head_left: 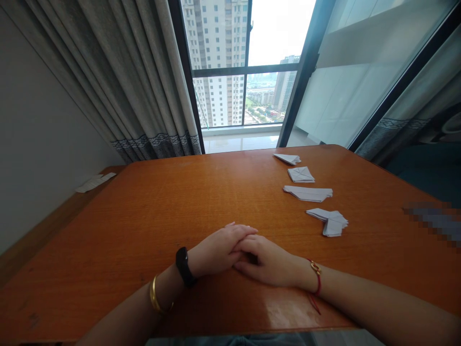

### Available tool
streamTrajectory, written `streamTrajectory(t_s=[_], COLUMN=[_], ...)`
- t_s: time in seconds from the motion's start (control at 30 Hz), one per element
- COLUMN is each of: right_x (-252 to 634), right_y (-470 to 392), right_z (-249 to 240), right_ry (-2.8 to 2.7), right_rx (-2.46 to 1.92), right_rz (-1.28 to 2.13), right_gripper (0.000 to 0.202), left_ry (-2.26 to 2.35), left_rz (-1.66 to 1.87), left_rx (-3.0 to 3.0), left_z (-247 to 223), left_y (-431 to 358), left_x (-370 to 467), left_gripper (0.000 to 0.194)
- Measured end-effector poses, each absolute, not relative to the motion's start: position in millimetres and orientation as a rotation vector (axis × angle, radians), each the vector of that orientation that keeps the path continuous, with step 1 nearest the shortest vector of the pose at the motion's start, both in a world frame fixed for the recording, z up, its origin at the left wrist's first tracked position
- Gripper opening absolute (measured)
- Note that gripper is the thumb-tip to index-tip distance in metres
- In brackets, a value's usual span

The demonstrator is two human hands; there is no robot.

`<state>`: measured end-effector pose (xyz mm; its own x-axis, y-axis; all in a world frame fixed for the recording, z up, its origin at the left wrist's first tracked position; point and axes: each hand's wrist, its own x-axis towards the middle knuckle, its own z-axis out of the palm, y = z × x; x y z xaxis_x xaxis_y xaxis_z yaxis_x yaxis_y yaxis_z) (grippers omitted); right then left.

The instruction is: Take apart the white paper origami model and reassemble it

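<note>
My left hand (216,250) and my right hand (272,262) rest together on the wooden table (162,206), touching and overlapping at the fingers. The left fingers lie stretched out and loose; those of the right are slightly bent and partly hidden where the hands cross. Neither hand has an object in it. Beyond my right hand, folded white papers stand in a column: the nearest is an L-shaped folded paper (333,222), then a long flat folded paper (309,193), a square folded paper (301,174) and a pointed folded paper (288,158) near the far edge.
A paper strip (95,182) lies on a ledge by the left wall. Grey curtains (144,86) hang behind the table, beside a window (246,69) and a glass door (334,77). A blurred patch (437,221) covers something at the table's right side.
</note>
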<state>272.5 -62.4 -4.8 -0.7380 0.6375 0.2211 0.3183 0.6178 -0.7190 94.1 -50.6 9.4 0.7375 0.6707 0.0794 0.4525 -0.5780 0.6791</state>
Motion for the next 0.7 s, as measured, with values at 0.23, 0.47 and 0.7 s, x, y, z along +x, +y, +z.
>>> streamTrajectory(t_s=[0.23, 0.47, 0.7], right_x=[273.0, 272.4, 272.8], right_y=[-63.2, -63.3, -62.8], right_z=[-3.3, -4.9, -6.0], right_ry=[-2.367, -2.38, -2.394], right_rx=[-0.759, -0.747, -0.776], right_rz=[0.934, 0.949, 0.93], right_gripper=[0.012, 0.008, 0.006], left_ry=[0.83, 0.817, 0.828], left_rz=[0.486, 0.462, 0.458], left_rx=[2.227, 2.269, 2.281], left_z=[7.1, 10.7, 10.5], left_y=[-52.2, -51.4, -51.0], left_x=[93.8, 94.1, 94.2], left_gripper=[0.074, 0.052, 0.05])
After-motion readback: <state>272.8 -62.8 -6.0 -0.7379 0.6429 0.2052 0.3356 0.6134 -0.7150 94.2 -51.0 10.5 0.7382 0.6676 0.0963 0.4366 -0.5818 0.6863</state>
